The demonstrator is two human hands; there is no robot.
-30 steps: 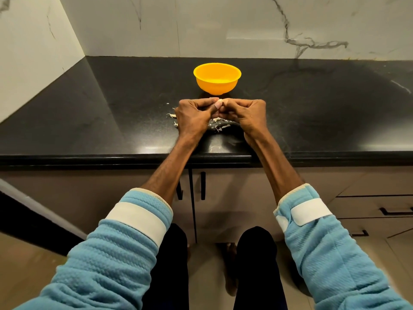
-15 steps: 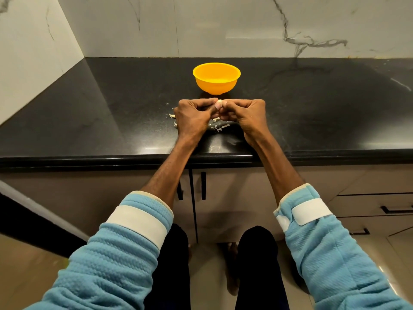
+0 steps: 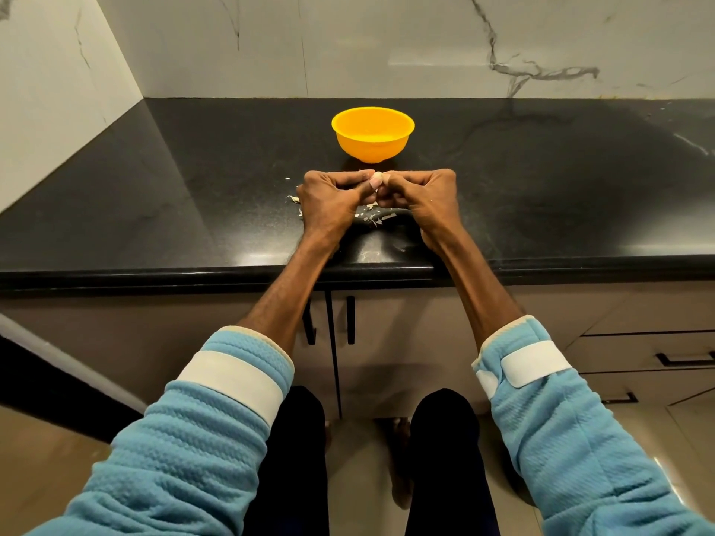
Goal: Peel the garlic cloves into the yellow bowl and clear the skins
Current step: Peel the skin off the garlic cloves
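garlic clove (image 3: pixel 377 175): small pale piece held above the counter, between the two hands and just in front of the yellow bowl. only its top shows; fingers cover the rest.

left hand (image 3: pixel 332 203): fingers curled, thumb and fingertips pinching the clove from the left side, knuckles toward the bowl.

right hand (image 3: pixel 422 198): fingers curled, pinching the same clove from the right side. the two hands are together, meeting at the clove.

garlic skins (image 3: pixel 373 217): pale flakes scattered on the counter under and between the hands. a few more lie just beside the left hand on its outer side.

yellow bowl (image 3: pixel 372 135): round, upright, on the counter just beyond the hands and apart from them. what it holds cannot be told from this angle.

counter (image 3: pixel 193 195): black polished stone running the full width, with a rounded front edge. both forearms cross that edge.

wall (image 3: pixel 387 44): white with grey veins, behind the counter and along its left end.

cabinet doors (image 3: pixel 371 365): beige, under the counter edge, with a pair of black vertical handles (image 3: pixel 350 320) near the middle seam.

drawers (image 3: pixel 650 353): beige, at lower right, with black horizontal handles.

sleeves (image 3: pixel 201 439): light blue, textured, pushed up the forearms, each with a white band.

floor (image 3: pixel 46 477): beige tile, with dark-trousered legs in front of the cabinet.
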